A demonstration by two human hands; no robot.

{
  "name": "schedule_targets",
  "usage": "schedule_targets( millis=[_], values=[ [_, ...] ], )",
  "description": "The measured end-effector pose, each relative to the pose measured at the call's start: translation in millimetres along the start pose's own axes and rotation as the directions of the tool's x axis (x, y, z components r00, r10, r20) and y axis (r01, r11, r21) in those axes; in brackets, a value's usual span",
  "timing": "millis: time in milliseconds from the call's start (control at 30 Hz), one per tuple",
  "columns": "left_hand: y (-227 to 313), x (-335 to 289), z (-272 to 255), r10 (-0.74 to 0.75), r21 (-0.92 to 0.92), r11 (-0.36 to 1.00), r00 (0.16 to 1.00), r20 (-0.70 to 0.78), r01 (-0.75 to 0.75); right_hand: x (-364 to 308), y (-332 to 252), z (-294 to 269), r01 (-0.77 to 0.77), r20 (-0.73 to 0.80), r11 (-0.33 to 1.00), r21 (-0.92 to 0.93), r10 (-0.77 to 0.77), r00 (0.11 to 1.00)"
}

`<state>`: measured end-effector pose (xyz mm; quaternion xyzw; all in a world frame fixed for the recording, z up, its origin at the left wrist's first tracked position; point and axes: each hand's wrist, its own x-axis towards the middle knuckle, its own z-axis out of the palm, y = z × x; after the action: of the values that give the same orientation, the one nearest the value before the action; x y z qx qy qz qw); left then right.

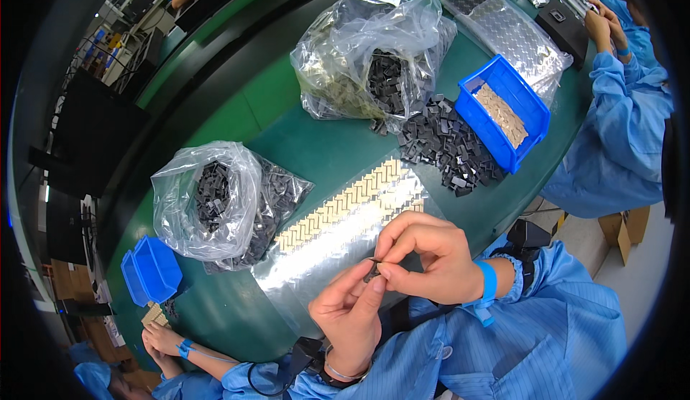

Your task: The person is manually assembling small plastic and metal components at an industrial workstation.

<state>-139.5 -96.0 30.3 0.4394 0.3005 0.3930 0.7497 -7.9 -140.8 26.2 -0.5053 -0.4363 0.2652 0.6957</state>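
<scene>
Between my two hands is a small black rectangular piece [371, 271], mostly covered by the fingertips. The thumb and forefinger of my left hand [348, 310] grip it from below. From the right, my right hand [435, 260] pinches at its upper end, its thumb and forefinger closed together. Just beyond my hands lies a shiny clear plastic sheet [277, 285] bearing slanting rows of small beige pieces [341, 207]. A loose heap of black pieces [449, 145] rests on the green table to the far right of the sheet.
Behind the heap stands an open plastic bag [374, 55] of black pieces; another bag [208, 199] is at left. A blue bin [535, 138] holds beige strips, near stacked clear trays [503, 30]. Another blue bin [152, 270] is far left. Co-workers' hands [164, 341] [605, 26] flank the table.
</scene>
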Motion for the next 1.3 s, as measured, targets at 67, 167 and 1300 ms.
schedule_targets(
  millis=[67,167,1300],
  values=[
    [-1,0,0,0.001,0.003,1.000,1.000,-0.001,-0.001,0,0,0,0.006,-0.003,1.000,-0.004,-0.006,1.000],
    [-2,0,-1,0.013,-0.003,1.000,1.000,-0.002,-0.013,2,-1,-1,0.037,0.005,0.998,-0.045,-0.037,0.999],
    [0,8,-9,0.165,-0.004,0.986,0.986,0.035,-0.165,19,-3,-6,0.120,0.174,0.976,-0.181,-0.088,0.981]
  ],
)
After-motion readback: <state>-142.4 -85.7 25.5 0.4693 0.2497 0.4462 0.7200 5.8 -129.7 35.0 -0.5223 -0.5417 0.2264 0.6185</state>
